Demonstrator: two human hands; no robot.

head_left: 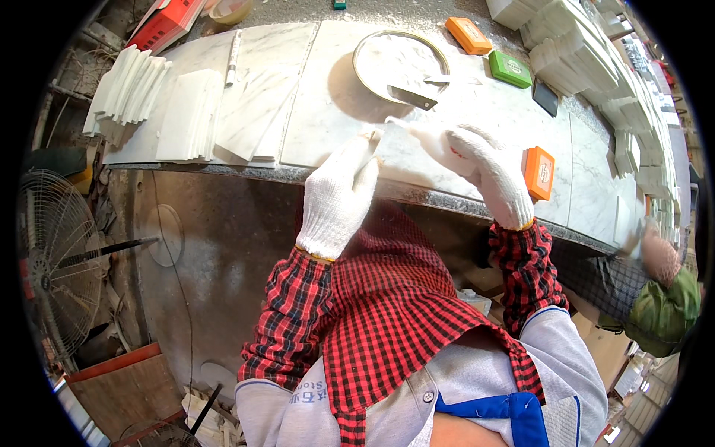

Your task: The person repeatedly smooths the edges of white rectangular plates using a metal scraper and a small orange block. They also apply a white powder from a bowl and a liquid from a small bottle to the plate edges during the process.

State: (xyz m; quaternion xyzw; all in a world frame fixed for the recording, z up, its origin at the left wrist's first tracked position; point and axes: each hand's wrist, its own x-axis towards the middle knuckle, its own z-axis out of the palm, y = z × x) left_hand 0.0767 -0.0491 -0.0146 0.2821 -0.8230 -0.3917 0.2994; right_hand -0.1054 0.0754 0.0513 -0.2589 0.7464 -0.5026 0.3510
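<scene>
Both hands wear white knitted gloves and are over a pale marble slab (320,141) on the bench. My left hand (342,190) is closed, its fingertips pinched together; whatever is between them is too small to make out. My right hand (488,171) has its fingers curled round a white tapering thing with a narrow tip (417,132), perhaps a squeeze bottle. That tip points toward my left fingertips, a short gap apart. Beyond the hands stands a round pan (401,63) with white material in it. A putty knife (412,97) lies across its near rim.
Orange boxes (540,173) (468,36), a green box (510,68) and a dark flat block (545,98) lie to the right. White tile stacks (577,56) line the far right, more tiles (130,86) the left. A fan (59,261) stands lower left; another person's hand (659,252) is at right.
</scene>
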